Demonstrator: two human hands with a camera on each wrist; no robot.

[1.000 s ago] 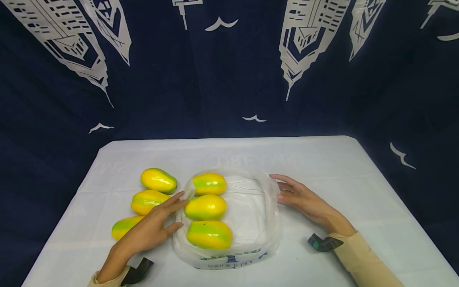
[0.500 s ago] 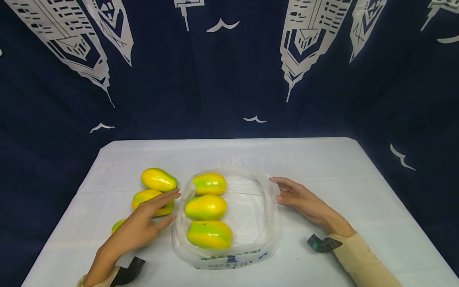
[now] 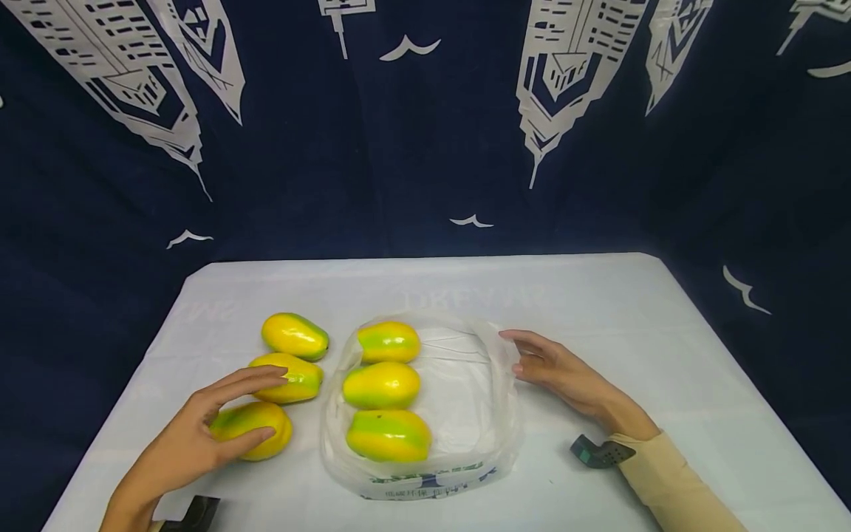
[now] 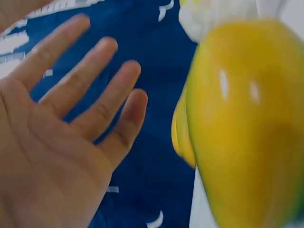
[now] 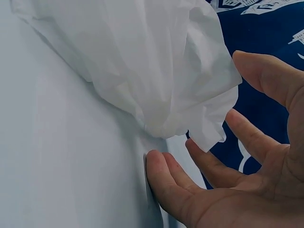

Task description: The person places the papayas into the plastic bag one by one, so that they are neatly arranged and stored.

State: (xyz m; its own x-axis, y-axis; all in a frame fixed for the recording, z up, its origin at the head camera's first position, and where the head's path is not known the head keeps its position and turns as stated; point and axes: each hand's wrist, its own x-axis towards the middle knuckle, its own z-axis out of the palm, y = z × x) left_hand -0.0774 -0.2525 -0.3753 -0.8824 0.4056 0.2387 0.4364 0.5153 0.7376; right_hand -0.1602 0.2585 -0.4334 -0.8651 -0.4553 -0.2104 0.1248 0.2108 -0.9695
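Observation:
My left hand (image 3: 199,425) hovers over the nearest loose papaya (image 3: 278,436), thumb apart from the fingers, gripping nothing. In the left wrist view, the fingers (image 4: 78,83) are spread and fairly straight, with a large yellow papaya (image 4: 247,114) beside the hand. A thin white plastic bag (image 3: 459,399) lies with its mouth spread, bearing three yellow-green papayas, one being the middle papaya (image 3: 382,384), along its left side. My right hand (image 3: 565,373) is at the bag's right rim. In the right wrist view, its loosely bent fingers (image 5: 166,183) stand apart around the bag's edge (image 5: 209,95), without a plain pinch.
Two more loose papayas, the far papaya (image 3: 295,336) and the middle-row papaya (image 3: 292,378), lie left of the bag. A white cloth covers the table (image 3: 598,295). Behind it hangs a dark blue curtain (image 3: 399,148) with white prints.
My left hand has left the bag's left rim and moved left and towards me, over the nearest loose papaya. My right hand has barely moved. The bag and papayas stay in place.

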